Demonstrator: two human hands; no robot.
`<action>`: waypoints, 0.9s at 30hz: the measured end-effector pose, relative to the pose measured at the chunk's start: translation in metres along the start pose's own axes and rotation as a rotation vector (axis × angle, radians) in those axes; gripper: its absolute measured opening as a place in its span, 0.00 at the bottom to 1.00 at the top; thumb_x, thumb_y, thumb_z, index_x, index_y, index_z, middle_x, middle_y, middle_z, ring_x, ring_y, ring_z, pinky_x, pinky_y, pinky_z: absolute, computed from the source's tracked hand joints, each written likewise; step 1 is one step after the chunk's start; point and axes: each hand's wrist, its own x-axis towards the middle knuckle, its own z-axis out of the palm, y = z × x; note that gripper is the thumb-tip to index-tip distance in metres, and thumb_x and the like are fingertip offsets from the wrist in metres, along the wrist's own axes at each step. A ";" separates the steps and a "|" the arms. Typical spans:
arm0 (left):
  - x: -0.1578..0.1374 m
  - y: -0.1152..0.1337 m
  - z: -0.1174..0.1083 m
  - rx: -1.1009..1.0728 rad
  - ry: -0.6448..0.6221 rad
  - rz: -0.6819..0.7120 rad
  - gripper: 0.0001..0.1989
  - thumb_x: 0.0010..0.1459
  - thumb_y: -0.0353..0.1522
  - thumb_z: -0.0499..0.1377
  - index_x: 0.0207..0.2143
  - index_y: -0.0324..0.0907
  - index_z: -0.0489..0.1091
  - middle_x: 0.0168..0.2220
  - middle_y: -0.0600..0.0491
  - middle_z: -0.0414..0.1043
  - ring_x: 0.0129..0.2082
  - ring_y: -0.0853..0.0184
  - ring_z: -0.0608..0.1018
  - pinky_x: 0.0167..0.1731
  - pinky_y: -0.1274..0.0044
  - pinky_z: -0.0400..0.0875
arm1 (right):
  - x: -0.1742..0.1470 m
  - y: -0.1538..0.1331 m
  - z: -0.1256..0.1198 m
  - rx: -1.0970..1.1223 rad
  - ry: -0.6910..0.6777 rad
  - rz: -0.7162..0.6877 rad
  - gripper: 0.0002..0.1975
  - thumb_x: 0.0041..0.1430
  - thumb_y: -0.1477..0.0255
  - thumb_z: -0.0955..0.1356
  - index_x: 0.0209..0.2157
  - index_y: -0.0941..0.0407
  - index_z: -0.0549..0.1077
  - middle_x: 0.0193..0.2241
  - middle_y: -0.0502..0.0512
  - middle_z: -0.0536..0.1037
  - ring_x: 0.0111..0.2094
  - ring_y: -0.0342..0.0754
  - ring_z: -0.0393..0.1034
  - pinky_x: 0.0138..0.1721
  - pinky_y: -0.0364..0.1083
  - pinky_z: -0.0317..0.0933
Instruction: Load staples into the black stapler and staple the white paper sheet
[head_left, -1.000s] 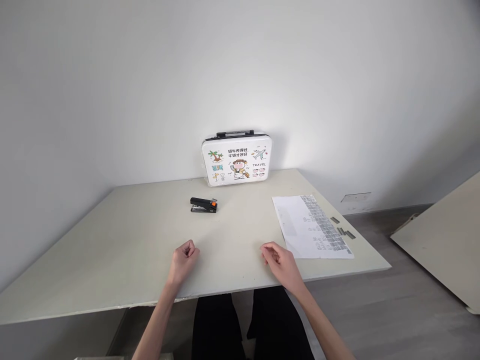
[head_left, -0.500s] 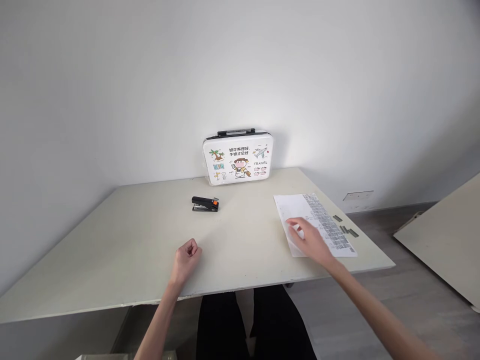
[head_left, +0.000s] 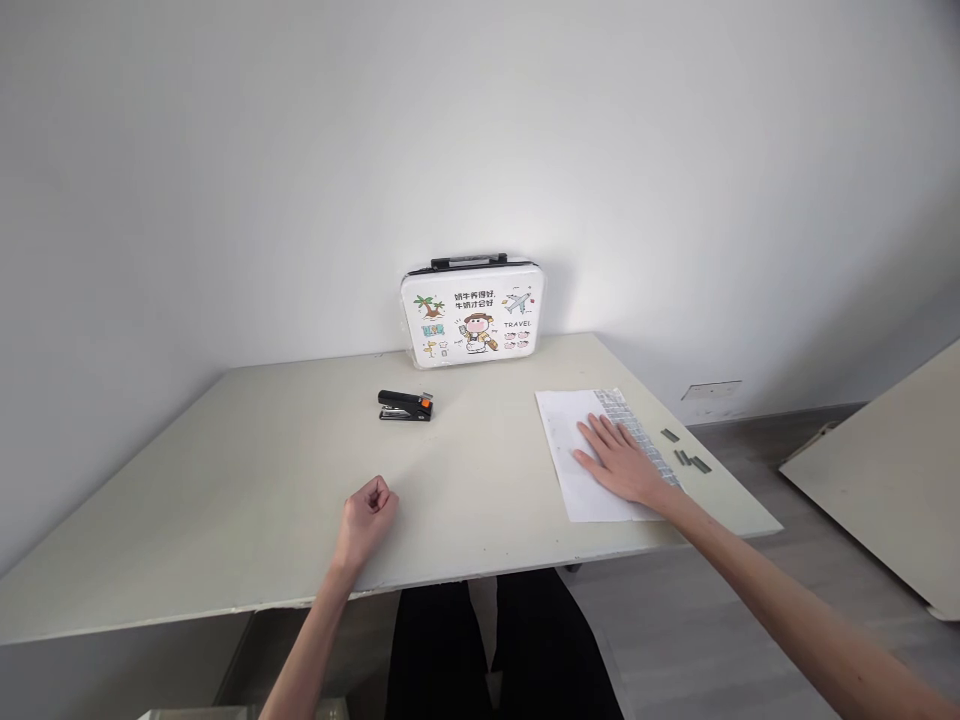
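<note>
My right hand [head_left: 619, 460] lies flat with fingers spread on a white sheet of paper [head_left: 564, 430] at the right of the table. Grey print runs along the paper's right side, partly hidden under the hand. My left hand [head_left: 369, 515] rests as a closed fist near the table's front edge, with nothing visible in it. Beyond the fist lies a black stapler [head_left: 405, 406] with an orange part at its right end. Several strips of staples [head_left: 699, 465] lie just right of the paper.
A white carry case [head_left: 472, 315] with cartoon prints and a black handle stands against the wall at the table's back. The pale table [head_left: 247, 480] has its right edge just past the staples. A white panel [head_left: 885, 480] stands at far right.
My right hand has gone from curled above the paper to flat on it, fingers spread. The paper has shifted slightly left. My left fist stays in place.
</note>
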 end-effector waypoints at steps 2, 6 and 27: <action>0.000 0.000 0.000 0.006 0.001 0.000 0.14 0.51 0.35 0.55 0.24 0.46 0.48 0.23 0.61 0.46 0.23 0.71 0.52 0.24 0.79 0.49 | -0.006 -0.015 0.002 0.018 0.014 -0.007 0.41 0.69 0.43 0.52 0.74 0.51 0.51 0.75 0.51 0.43 0.75 0.58 0.36 0.74 0.61 0.30; 0.001 -0.002 0.006 0.088 -0.011 0.061 0.14 0.54 0.34 0.55 0.25 0.46 0.48 0.22 0.61 0.47 0.23 0.71 0.54 0.25 0.78 0.52 | -0.019 -0.061 0.007 0.083 0.038 -0.061 0.40 0.70 0.44 0.52 0.74 0.51 0.50 0.75 0.51 0.42 0.75 0.58 0.34 0.74 0.61 0.27; 0.054 -0.031 -0.028 0.630 -0.355 0.489 0.28 0.70 0.49 0.50 0.68 0.54 0.62 0.72 0.56 0.56 0.73 0.58 0.57 0.72 0.60 0.45 | -0.078 -0.111 -0.021 0.631 0.097 0.008 0.25 0.72 0.57 0.60 0.64 0.51 0.68 0.69 0.58 0.63 0.70 0.59 0.55 0.65 0.62 0.60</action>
